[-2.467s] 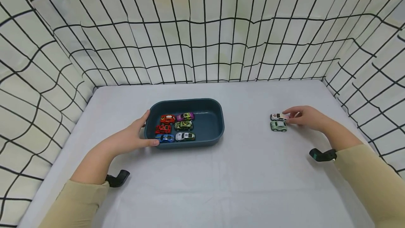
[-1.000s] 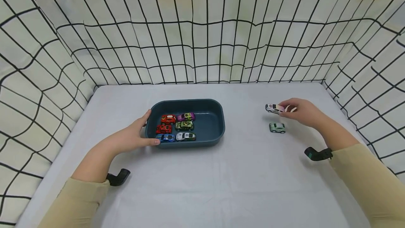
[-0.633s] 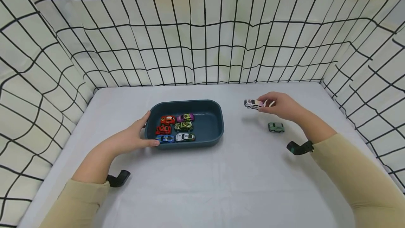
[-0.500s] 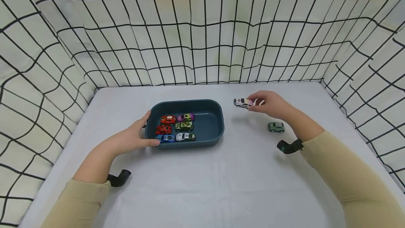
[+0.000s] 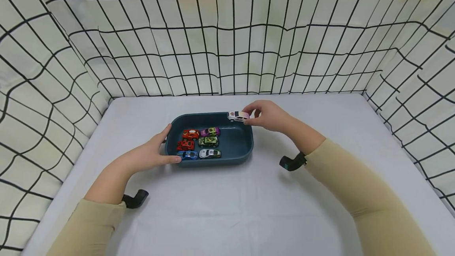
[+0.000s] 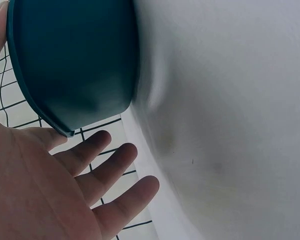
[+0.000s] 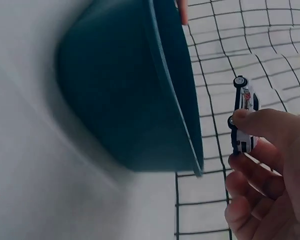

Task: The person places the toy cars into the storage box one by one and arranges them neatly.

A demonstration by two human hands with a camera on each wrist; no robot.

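My right hand (image 5: pixel 271 117) pinches a white toy car (image 5: pixel 235 116) between thumb and fingers, over the far right corner of a dark blue-green bin (image 5: pixel 234 157). In the right wrist view the car (image 7: pixel 247 100) is held above rim level, apart from the bin. My left hand (image 5: pixel 147 154) rests at the bin's left end, thumb and index finger spread along the rim, and the left wrist view has its other fingers straight and off the bin. Inside stand several toy cars: red (image 5: pixel 185 145), purple (image 5: pixel 210 131), camouflage-green (image 5: pixel 208 142), blue (image 5: pixel 187 155) and white-and-black (image 5: pixel 210 153).
The bin stands on a white-covered table (image 5: pixel 227 204). A white backdrop with a black grid net (image 5: pixel 231 42) closes off the back and both sides. A small black wrist camera (image 5: pixel 293 162) sits on the right wrist, another (image 5: pixel 136 199) on the left.
My right hand picked the white toy car up from beside a pale green one and carried it left to above the bin. The right arm now hides the green car. My left hand stayed put.
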